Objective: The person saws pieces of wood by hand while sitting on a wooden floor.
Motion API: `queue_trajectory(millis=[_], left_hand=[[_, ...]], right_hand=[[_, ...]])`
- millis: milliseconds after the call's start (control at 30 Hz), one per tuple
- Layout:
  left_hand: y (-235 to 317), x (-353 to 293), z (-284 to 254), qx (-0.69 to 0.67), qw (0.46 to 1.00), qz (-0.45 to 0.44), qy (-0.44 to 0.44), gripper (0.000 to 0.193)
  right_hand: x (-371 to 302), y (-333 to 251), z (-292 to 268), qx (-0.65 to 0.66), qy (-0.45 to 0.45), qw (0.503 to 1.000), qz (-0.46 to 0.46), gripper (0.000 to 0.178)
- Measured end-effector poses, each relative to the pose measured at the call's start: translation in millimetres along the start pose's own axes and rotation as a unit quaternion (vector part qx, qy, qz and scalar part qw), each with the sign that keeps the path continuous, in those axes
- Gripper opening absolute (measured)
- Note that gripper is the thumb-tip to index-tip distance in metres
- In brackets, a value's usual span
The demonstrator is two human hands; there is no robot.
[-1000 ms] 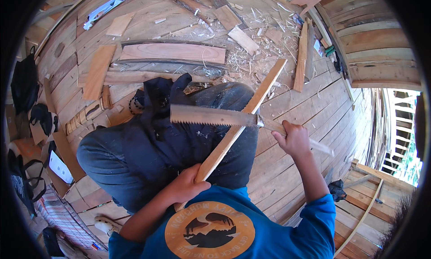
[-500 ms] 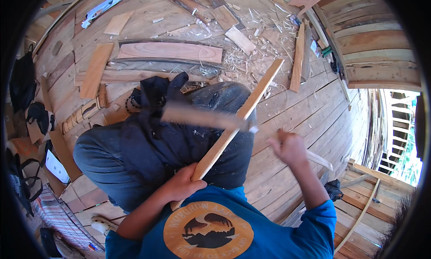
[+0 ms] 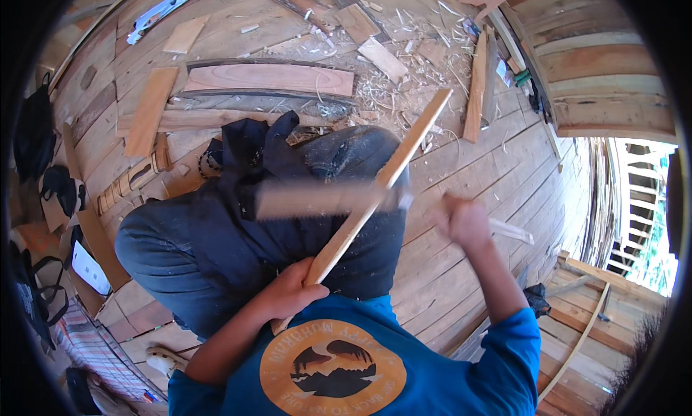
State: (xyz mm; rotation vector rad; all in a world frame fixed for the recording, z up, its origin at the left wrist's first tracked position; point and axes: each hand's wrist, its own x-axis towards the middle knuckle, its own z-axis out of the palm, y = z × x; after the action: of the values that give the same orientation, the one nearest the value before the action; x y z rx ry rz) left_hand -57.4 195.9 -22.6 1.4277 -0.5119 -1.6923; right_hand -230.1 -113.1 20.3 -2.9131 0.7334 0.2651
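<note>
My left hand point(image 3: 292, 292) is wrapped round the lower part of a long, narrow wooden strip point(image 3: 417, 140), which slants up to the right across my thigh. My right hand point(image 3: 465, 221) is closed on the pale handle of a machete point(image 3: 317, 201), the handle's butt sticking out behind the fist. Motion smears the wide blade, which points left and crosses the strip about midway. Whether its edge touches the wood, I cannot tell. Under both lie my dark trousers point(image 3: 166, 250) and a dark cloth on my lap.
Shavings point(image 3: 393, 102) litter the plank floor ahead. Several boards lie there, including a reddish plank point(image 3: 270, 80) and a short board point(image 3: 151, 113). A wooden panel point(image 3: 605, 70) stands at the far right. Black bags point(image 3: 32, 135) and cardboard point(image 3: 101, 250) sit at the left.
The machete stays across the strip, its blurred blade now lying nearly level instead of tilted. My right hand has shifted slightly; my left keeps its hold on the strip.
</note>
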Motion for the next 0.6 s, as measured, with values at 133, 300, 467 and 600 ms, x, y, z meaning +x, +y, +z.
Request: queue_trajectory(millis=[133,300,467,600], left_hand=[[10.1,1.1,-1.4,-0.058,0.997,-0.045,-0.017,0.045],[-13.6,4.8,4.4,-0.018,0.996,0.077,0.03,0.032],[11.7,0.3,-2.5,-0.076,0.996,-0.049,-0.025,0.046],[2.2,1.6,-4.0,-0.052,0.999,0.0,-0.011,0.04]], right_hand=[[10.2,2.0,-13.3,-0.017,0.034,0.998,0.049,0.055],[-9.1,-26.7,-11.8,-0.013,-0.019,0.999,-0.037,0.054],[17.0,6.8,-12.5,-0.04,0.026,0.998,0.047,0.056],[0.3,-20.1,-10.8,-0.001,-0.027,0.999,0.021,0.056]])
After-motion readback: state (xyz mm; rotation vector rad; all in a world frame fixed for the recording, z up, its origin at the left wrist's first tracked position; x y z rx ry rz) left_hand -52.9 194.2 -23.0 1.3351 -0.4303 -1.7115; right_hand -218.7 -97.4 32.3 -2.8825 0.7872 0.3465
